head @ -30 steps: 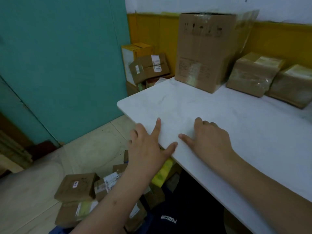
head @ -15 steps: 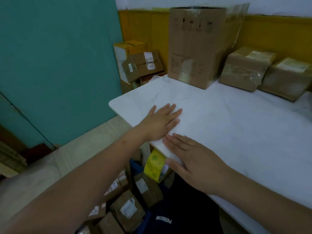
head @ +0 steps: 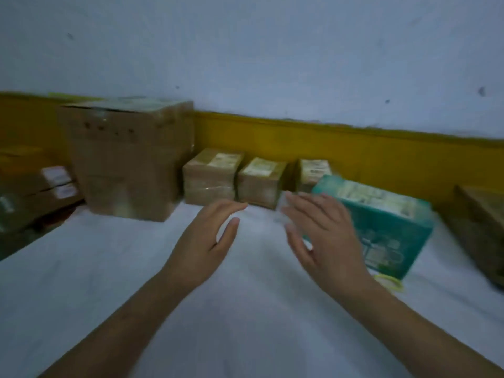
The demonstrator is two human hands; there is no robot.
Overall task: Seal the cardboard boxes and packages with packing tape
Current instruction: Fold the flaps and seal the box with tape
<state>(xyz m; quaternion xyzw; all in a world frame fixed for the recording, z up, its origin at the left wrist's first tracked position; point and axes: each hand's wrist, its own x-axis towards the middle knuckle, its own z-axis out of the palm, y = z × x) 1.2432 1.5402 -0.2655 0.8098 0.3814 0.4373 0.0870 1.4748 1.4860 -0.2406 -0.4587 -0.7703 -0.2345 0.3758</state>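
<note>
The view is blurred. My left hand [head: 208, 241] and my right hand [head: 321, 238] hover over the white table [head: 109, 282], palms facing each other, fingers apart, holding nothing. A teal package [head: 392, 227] lies just right of my right hand, which partly covers its near corner. A tall cardboard box [head: 128, 159] stands at the back left. Three small brown taped packages [head: 210, 178] [head: 260, 181] [head: 313, 171] line the wall behind my hands. I see no tape roll.
More labelled cardboard boxes [head: 35, 192] sit beyond the table's left end. Another brown box [head: 482, 227] lies at the far right. A small yellowish loop [head: 390, 282] rests by the teal package. A yellow-and-white wall [head: 354, 148] bounds the back.
The view has swung up and right from the table's left corner to its back row. Both hands have lifted off the tabletop and now hover apart in front of the packages.
</note>
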